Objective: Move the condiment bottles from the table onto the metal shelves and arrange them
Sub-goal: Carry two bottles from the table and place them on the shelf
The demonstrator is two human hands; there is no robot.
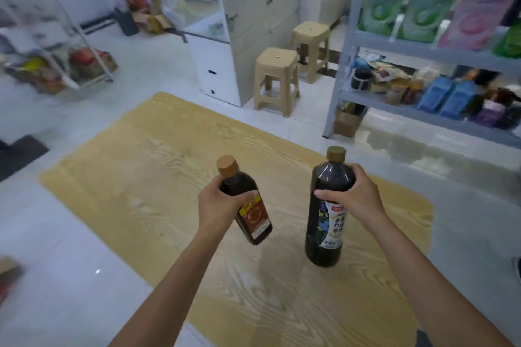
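My left hand point(215, 207) grips a small dark bottle point(248, 214) with a tan cap and a red-brown label, held tilted above the wooden table point(158, 177). My right hand point(352, 194) grips the shoulder of a taller dark bottle point(324, 234) with an olive cap and a blue-and-white label. This bottle is upright, its base at or just above the tabletop. The grey metal shelves point(417, 113) stand at the right, beyond the table.
The shelves hold detergent bags point(423, 11) on an upper level and blue packs and jars point(448, 96) lower down. Two beige plastic stools point(277, 79) and a white glass-topped counter point(236, 45) stand behind the table. A wire rack point(64, 65) is at far left.
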